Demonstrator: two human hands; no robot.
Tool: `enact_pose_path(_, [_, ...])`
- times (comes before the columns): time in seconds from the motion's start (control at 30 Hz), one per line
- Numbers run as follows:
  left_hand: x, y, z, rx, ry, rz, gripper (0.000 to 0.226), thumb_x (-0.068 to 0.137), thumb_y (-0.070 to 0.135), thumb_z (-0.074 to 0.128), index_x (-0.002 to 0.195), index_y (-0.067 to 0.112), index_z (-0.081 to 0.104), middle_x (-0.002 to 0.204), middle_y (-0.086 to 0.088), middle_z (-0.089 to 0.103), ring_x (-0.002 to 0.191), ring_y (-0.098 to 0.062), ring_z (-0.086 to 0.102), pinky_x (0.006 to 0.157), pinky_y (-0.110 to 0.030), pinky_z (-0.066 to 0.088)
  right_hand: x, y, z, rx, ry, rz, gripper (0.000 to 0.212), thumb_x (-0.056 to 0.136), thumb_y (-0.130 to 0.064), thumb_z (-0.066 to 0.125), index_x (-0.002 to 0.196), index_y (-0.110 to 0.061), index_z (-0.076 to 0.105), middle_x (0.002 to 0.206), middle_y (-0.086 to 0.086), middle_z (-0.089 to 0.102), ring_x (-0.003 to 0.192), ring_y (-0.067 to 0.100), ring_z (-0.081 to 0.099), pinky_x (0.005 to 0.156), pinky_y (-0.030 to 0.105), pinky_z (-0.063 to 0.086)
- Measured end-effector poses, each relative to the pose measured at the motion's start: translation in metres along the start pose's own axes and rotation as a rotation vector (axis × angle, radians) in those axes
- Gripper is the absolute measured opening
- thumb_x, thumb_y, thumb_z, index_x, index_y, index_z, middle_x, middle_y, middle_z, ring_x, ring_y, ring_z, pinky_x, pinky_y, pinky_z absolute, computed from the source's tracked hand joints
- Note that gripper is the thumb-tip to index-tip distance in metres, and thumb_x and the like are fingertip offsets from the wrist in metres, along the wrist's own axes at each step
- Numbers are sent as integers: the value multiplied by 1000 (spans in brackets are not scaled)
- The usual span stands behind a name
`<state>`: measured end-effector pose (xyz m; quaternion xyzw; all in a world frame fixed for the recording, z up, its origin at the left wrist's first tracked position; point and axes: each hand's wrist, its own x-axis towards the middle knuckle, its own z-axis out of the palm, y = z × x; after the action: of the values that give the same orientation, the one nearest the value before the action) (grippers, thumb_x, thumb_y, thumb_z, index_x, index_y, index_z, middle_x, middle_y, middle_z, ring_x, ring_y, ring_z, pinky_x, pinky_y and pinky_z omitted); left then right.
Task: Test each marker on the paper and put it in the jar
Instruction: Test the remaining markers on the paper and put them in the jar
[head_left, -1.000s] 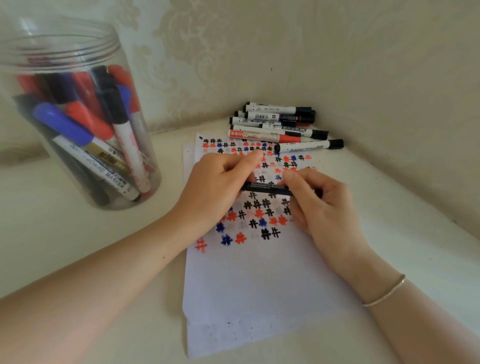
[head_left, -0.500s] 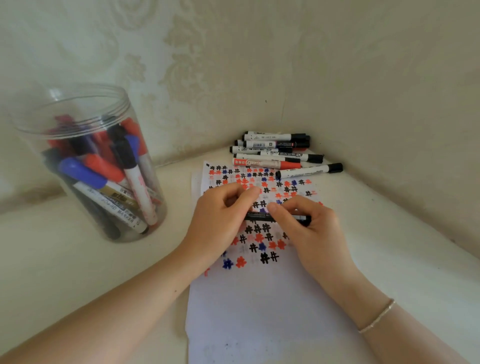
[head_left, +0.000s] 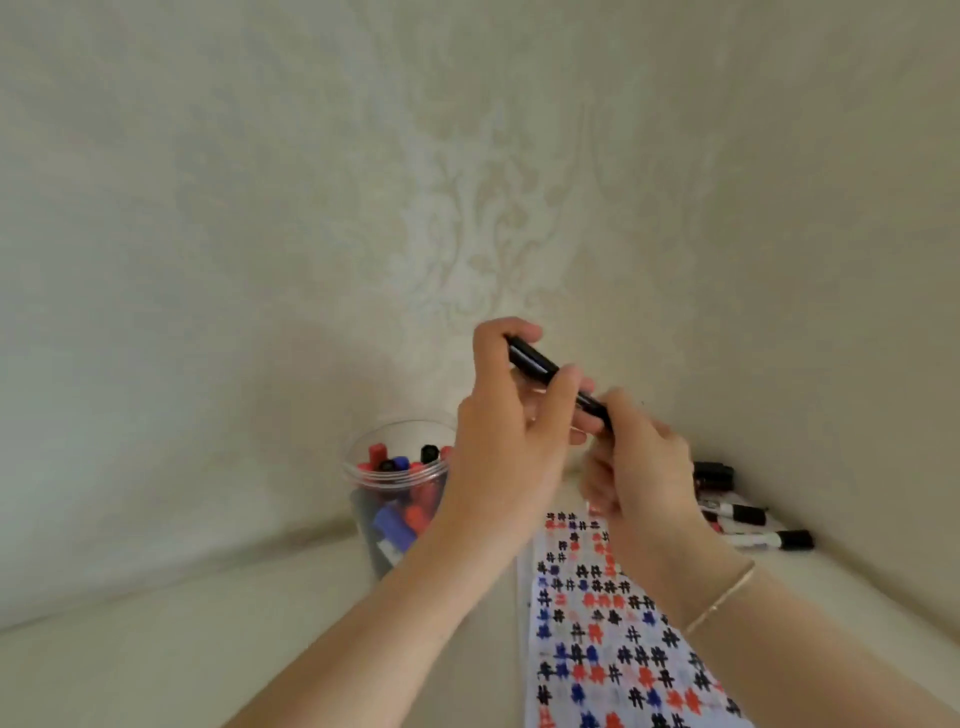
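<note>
Currently, head view only: both hands raised above the tabletop (head_left: 156, 670), holding one black marker (head_left: 540, 366) between them, tilted, upper end to the left. Left hand (head_left: 511, 447) fingers curled round the upper end, thumb on top. Right hand (head_left: 641, 467) fingers clamped on the lower end; cap seam can't be made out. Clear jar (head_left: 395, 483) stands upright behind & left of the hands, w/ red, blue & black markers inside. Paper (head_left: 613, 639) lies flat below the right forearm, covered w/ black, red & blue hash marks. Loose markers (head_left: 748, 525) lie in the corner at right, against the wall (head_left: 311, 208). Thin bracelet (head_left: 724, 597) on right wrist
</note>
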<state>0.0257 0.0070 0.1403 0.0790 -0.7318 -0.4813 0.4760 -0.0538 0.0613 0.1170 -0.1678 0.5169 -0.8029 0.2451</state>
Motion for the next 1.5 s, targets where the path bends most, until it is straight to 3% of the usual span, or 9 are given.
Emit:
enact_pose_path(0.17, [47,39,-64,476,113,283,21,95,23,54,103,28,36,70,-3,69,52,-10,65,60,-38,57,4,-24,60,-500,-305,-115,56,94,-58,37,70,-10,56,43,-5,37,36,11,32,41,22,27])
enact_pose_path(0.27, [59,27,-95,529,181,184,15,97,26,51,103,21,37,72,-3,69,54,-8,65,64,-39,58,19,-17,47,-906,-222,-456,29,95,-44,44,88,-18,57,48,-5,44,48,14,43,52,29,36])
enact_pose_path(0.33, [60,12,-111,610,137,99,13,98,29,47,101,20,39,73,-2,69,57,-8,66,67,-42,58,33,0,25,-1131,-221,-463,10,96,-29,45,102,-23,50,58,-3,52,53,16,49,57,33,45])
enact_pose_path(0.5, [51,-17,-126,965,-170,-2,16,99,37,38,97,22,42,77,3,66,70,-14,66,72,-43,54,53,49,-32,-1634,-292,-234,41,94,-12,41,134,-22,36,116,-2,53,91,13,58,85,29,52])
enact_pose_path(0.63, [50,-21,-122,1237,-319,44,23,100,40,35,100,19,43,82,1,60,71,-19,60,69,-39,51,70,69,-60,-1940,-151,-270,64,93,-15,46,149,-19,16,150,7,26,137,24,30,113,37,27])
enact_pose_path(1.1, [65,-37,-102,1350,-842,-412,31,101,29,34,83,14,54,96,-8,62,81,-19,51,75,-30,40,100,81,-69,-2026,-415,-429,54,92,-5,47,142,-15,31,144,5,39,126,22,44,98,33,45])
enact_pose_path(1.23, [75,-41,-97,1343,-982,-533,27,95,13,39,102,2,63,106,-12,65,91,-24,59,80,-34,46,102,80,-66,-2063,-454,-430,43,92,-2,46,134,-12,40,138,5,44,121,21,49,94,34,48])
enact_pose_path(1.4, [84,-31,-101,1136,-866,-557,34,86,2,56,111,20,70,107,0,69,95,-23,68,86,-33,55,97,77,-62,-2220,-457,-553,35,92,-9,48,127,-11,52,138,11,40,126,26,41,106,35,33])
enact_pose_path(1.5, [76,-22,-98,1146,-673,-423,27,84,5,58,97,23,74,99,4,72,80,-15,69,77,-26,56,90,69,-58,-1935,-399,-568,21,93,-22,50,113,-16,49,113,4,56,104,21,55,88,29,43])
